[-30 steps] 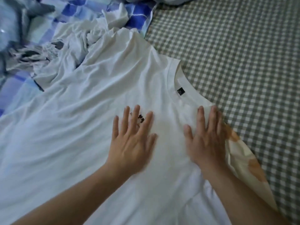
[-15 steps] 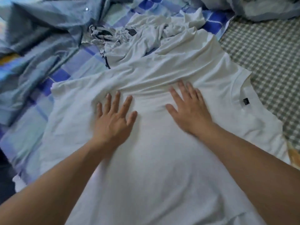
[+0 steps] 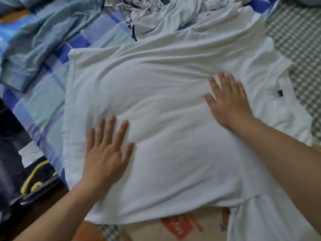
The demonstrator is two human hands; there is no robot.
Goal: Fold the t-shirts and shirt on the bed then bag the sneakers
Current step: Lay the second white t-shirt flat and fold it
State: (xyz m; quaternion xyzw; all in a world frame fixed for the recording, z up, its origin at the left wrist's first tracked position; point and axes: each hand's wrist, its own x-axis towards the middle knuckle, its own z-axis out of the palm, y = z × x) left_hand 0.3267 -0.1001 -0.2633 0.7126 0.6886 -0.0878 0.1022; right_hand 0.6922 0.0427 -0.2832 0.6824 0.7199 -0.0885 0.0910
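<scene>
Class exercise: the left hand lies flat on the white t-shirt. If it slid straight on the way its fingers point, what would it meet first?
The left hand would probably keep crossing the white t-shirt, first meeting its soft creases, then its far edge, with the crumpled printed t-shirt beyond. Depth is uncertain.

crumpled clothes point(image 3: 173, 16) crowding beyond, checked sheet point(image 3: 298, 35) open rightward

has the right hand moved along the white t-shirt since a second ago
Yes. The right hand slid away from the shirt's small black neck label, toward the hem of the white cotton t-shirt.
</scene>
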